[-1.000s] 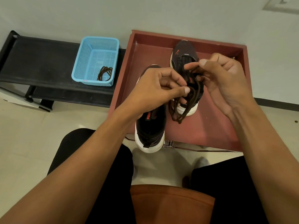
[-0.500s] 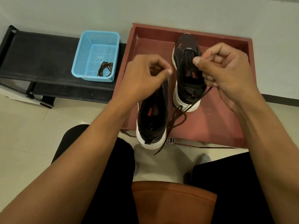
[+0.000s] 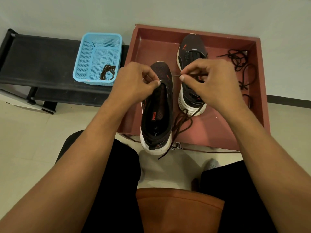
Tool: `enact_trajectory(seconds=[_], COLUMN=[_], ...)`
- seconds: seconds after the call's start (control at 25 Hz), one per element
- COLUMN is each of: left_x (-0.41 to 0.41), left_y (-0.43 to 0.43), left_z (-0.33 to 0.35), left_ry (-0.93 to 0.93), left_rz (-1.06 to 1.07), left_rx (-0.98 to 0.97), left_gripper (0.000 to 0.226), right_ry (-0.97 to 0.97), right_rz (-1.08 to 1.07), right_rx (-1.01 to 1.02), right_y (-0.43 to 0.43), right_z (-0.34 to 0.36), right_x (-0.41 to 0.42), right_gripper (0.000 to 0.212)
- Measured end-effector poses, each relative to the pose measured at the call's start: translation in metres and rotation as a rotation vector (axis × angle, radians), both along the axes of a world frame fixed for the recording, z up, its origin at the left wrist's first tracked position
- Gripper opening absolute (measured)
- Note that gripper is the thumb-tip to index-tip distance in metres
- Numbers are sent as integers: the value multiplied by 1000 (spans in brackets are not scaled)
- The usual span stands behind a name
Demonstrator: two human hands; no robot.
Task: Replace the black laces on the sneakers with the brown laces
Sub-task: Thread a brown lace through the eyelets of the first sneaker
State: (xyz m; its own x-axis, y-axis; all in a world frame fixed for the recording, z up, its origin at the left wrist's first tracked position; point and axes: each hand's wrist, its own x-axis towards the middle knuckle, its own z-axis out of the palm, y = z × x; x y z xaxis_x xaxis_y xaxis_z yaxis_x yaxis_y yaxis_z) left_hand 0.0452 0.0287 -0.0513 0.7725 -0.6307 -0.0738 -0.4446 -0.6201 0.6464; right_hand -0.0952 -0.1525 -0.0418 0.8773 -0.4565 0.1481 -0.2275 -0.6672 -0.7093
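Observation:
Two dark sneakers stand in a red-brown tray [image 3: 148, 41]. The near sneaker [image 3: 157, 118] juts over the tray's front edge; the far sneaker [image 3: 191, 47] sits behind my right hand. My left hand [image 3: 136, 81] pinches the upper edge of the near sneaker by its eyelets. My right hand [image 3: 207, 81] pinches the tip of a brown lace [image 3: 181, 120], whose slack hangs in loops between the shoes and trails past the tray's front. Loose black laces [image 3: 242, 68] lie at the tray's right side.
A blue mesh basket [image 3: 99, 47] holding another brown lace [image 3: 107, 74] sits on a low black bench [image 3: 42, 64] to the left. My knees in black trousers and an orange seat edge [image 3: 178, 209] fill the foreground. A grey wall runs behind.
My hands came lower and closer together over the near sneaker. My right hand now pinches the lace tip pointed left. The view shifted, uncovering the black laces at the right.

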Motion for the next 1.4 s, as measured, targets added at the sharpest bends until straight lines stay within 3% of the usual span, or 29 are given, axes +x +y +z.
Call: enact_trajectory(seconds=[0.16, 0.48, 1.08, 1.4], left_x=[-7, -12, -13, -20], left_y=[-9, -28, -28, -28], left_z=[-11, -14, -26, -35], left_ry=[-73, -12, 33, -75], left_rz=[-85, 97, 147, 233], left_rx=[164, 182, 146, 92], left_gripper=[11, 9, 8, 9], right_ry=[94, 211, 306, 308], right_rz=[12, 19, -71, -114], right_rx=[-331, -603, -601, -600], right_y=[11, 18, 27, 31], right_z=[-12, -30, -37, -35], right_x=[11, 27, 34, 33], right_gripper=[13, 15, 16, 15])
